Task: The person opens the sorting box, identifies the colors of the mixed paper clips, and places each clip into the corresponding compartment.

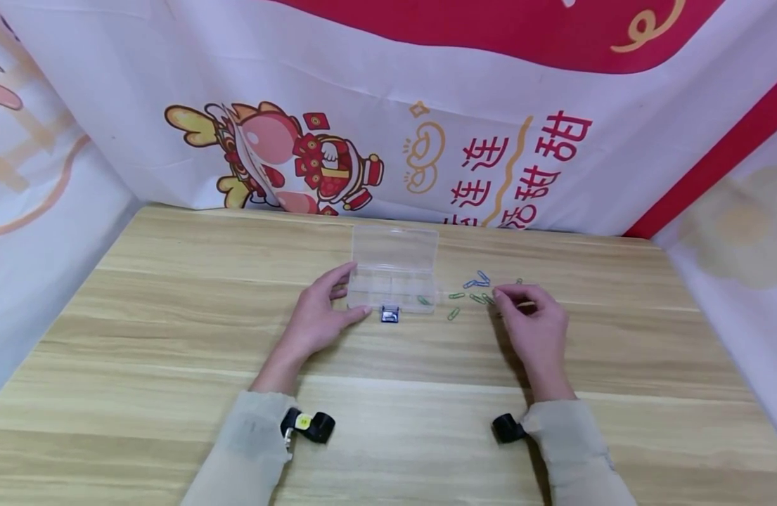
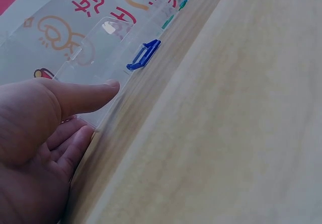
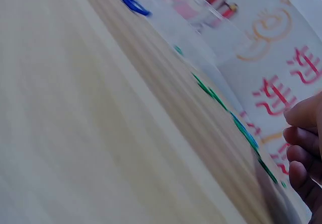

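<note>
A clear plastic box (image 1: 392, 284) stands on the table with its lid (image 1: 394, 247) raised at the back and a blue latch (image 1: 390, 314) at the front. My left hand (image 1: 317, 313) holds the box's left end, thumb along the front edge and fingers at the far side. One green paper clip (image 1: 423, 300) lies in its right front compartment. Right of the box lie several green paper clips (image 1: 456, 296) and blue paper clips (image 1: 483, 276). My right hand (image 1: 536, 327) is over the right end of these clips, fingers bent and thumb near the index fingertip; I cannot tell whether it pinches a clip.
The wooden table (image 1: 388, 407) runs back to a printed cloth (image 1: 375, 91) hanging close behind the box. More cloth hangs along the left and right sides. Dark wrist cameras (image 1: 321, 427) stick out from both sleeves above the tabletop.
</note>
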Demonstrator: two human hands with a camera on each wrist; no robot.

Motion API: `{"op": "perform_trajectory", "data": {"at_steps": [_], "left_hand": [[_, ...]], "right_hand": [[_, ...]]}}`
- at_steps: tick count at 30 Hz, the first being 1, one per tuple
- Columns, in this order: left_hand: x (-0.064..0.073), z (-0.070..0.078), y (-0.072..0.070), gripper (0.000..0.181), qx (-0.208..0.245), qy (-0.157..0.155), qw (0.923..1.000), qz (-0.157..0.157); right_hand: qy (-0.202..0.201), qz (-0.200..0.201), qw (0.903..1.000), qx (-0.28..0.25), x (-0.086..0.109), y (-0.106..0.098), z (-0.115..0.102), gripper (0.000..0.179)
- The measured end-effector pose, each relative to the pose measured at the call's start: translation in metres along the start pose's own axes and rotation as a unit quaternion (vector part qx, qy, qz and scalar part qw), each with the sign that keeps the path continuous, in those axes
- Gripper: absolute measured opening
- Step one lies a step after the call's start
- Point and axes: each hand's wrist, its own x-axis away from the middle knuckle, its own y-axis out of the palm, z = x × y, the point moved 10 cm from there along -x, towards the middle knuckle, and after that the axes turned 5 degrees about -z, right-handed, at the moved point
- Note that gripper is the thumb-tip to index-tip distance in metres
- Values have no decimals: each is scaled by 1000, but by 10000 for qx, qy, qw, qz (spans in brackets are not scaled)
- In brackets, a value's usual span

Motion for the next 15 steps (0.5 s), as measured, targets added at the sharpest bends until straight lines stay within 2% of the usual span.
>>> {"op": "perform_trajectory", "data": {"at_steps": [4, 8, 12, 15], "left_hand": [[-1, 0, 1, 85, 19, 22, 10000, -12], [-1, 0, 2, 85, 31, 12, 10000, -23], [-1, -1, 1, 85, 28, -2, 10000, -21], [-1, -2, 1, 85, 25, -11, 10000, -22]], "right_hand": [[228, 137, 9996, 21, -2, -14, 8, 17], [176, 36, 9998, 96, -3, -13, 7, 18], [-182, -61, 9996, 220, -2, -6, 0, 13], [-564, -375, 9967, 447, 2, 7, -10, 10]]}}
